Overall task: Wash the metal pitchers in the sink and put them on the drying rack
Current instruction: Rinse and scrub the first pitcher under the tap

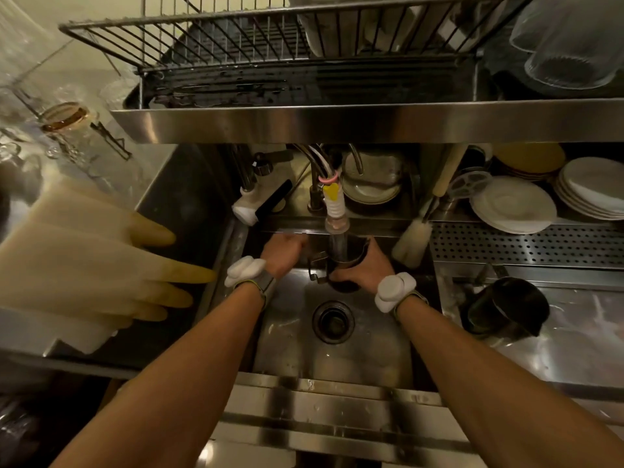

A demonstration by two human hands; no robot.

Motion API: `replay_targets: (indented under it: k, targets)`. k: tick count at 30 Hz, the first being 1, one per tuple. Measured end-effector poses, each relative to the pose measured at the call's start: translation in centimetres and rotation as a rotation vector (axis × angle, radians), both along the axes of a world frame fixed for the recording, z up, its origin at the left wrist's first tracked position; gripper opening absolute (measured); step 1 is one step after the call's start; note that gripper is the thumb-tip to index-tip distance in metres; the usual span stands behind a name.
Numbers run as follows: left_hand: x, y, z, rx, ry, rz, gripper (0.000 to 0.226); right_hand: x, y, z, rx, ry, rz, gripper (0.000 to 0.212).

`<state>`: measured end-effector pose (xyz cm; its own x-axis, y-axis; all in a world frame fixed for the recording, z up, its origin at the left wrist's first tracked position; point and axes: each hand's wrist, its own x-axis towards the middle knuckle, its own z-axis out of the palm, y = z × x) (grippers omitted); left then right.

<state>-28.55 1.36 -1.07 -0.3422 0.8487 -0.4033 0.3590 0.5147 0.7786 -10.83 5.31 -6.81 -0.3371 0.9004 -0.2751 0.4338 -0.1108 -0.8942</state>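
A dim kitchen corner of brushed stainless steel: a deep square sink (pixel 364 349) with a round dark drain, and above it a wire drying rack (pixel 236 38) of thin bars over a drip tray. The right hand (pixel 364 266) reached forward, forearm straight, with a white padded band at the wrist. Its grip was wrapped round the side of a dark metal pitcher (pixel 341 261), fingers curled on the far wall. The pitcher sat left of the palm, its looped handle pointing away from the grip, its mouth under the ribbed faucet hose (pixel 334 204). The left hand (pixel 283 249) lay just beyond that handle, knuckles bunched and blurred; I could not tell whether its grip held anything. Right of the holding grip, a second pitcher (pixel 503 309) lay on its side on the wet tabletop (pixel 574 339). Far to the left lay pale rubber gloves (pixel 101 265) with yellowed fingertips.
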Motion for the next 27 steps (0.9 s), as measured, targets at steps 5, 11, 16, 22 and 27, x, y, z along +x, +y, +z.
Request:
replay_targets:
  k: [5, 11, 16, 22, 27]
  targets:
    - [-0.9, -0.1, -1.4, -0.063, 0.275, -0.051, 0.029, -1.3, -0.6, -0.6, -0.006, -0.02, -0.039, 0.091]
    - [-1.1, -0.1, -2.0, -0.113, 0.305, -0.11, 0.034, -0.1, -0.3, -1.2, -0.009, -0.077, -0.052, 0.095]
    - [-1.6, -0.1, -1.8, -0.112, 0.331, -0.123, 0.036, -1.5, -0.4, -0.7, -0.014, -0.038, -0.002, 0.087]
    - [-1.7, 0.0, -1.8, -0.104, 0.363, -0.149, 0.034, -0.5, 0.5, -0.8, 0.012, -0.084, -0.086, 0.094]
    - [-2.1, 0.2, -1.7, -0.107, 0.354, -0.149, 0.035, -1.7, -0.4, -0.8, -0.016, -0.07, 0.019, 0.088]
